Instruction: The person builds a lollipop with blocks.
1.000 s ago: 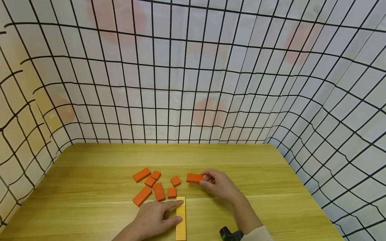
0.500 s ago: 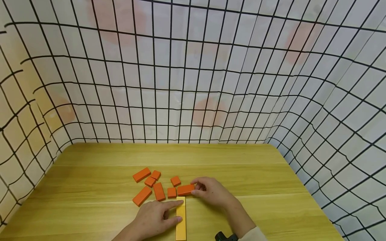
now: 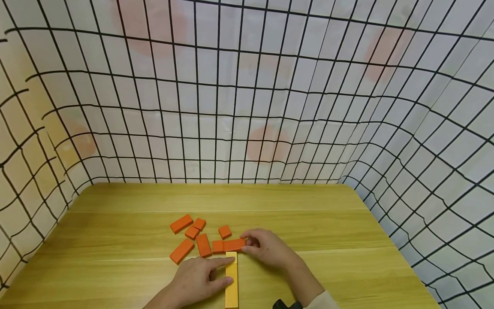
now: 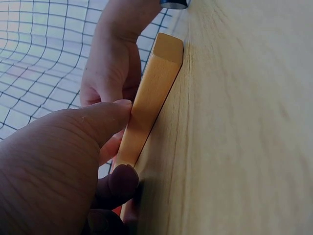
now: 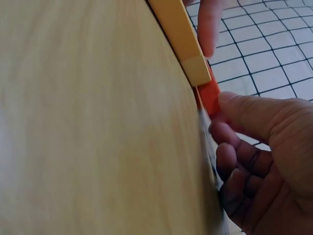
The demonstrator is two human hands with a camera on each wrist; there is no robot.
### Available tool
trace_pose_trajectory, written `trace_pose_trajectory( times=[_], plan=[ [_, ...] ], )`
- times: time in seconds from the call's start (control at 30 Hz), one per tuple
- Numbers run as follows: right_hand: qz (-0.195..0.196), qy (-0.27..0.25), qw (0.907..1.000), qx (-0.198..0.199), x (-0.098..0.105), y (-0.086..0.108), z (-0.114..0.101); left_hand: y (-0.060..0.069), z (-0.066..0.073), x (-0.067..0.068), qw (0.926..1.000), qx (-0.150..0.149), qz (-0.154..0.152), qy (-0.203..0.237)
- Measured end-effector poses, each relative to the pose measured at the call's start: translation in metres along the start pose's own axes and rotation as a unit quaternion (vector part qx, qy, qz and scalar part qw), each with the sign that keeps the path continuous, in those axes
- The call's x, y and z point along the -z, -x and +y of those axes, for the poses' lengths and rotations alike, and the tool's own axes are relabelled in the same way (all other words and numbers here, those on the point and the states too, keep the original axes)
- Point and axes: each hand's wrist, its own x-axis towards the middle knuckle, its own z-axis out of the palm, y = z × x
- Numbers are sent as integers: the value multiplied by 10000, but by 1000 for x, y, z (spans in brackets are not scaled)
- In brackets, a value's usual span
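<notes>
Head view: right hand (image 3: 272, 249) pinches the right end of the long orange block (image 3: 233, 245) between thumb and fingers, grip narrow. Block lies flat on the bench (image 3: 347, 240), left of that hand; its left end touches a short orange block (image 3: 218, 246). Left hand (image 3: 196, 280) holds no pinch: index finger reaches out onto the short yellow block (image 3: 231, 254), thumb tip rests on the long yellow block (image 3: 232, 294). The two yellows run end to end, just below the long orange block. Loose orange blocks (image 3: 182, 251) lie up and left of the left hand. Index finger covers part of the short yellow block. Black device (image 3: 286, 304) and sleeve (image 3: 322, 301) cut off at the bottom edge.

Left wrist view: thumb against the side of the long yellow block, index fingertip near its far end. Remaining fingers dark, mostly hidden. Right hand behind; orange reduced to slivers.

Right wrist view: thumb presses the long orange block, much of which is hidden behind the yellow end. Orange and yellow seem to touch, though blur along the bench edge makes that uncertain. Left hand's finger enters at top, cut off.
</notes>
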Motion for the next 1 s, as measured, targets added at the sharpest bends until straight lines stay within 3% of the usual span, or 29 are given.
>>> trace_pose_trajectory(
  times=[0.5,1.0],
  plan=[
    [-99,-182,9998,-72,-2,1,0,1,2,0,10000,-18,33,-9],
    [-81,206,9998,2,-4,-1,0,0,2,0,10000,22,-30,0]
  ],
)
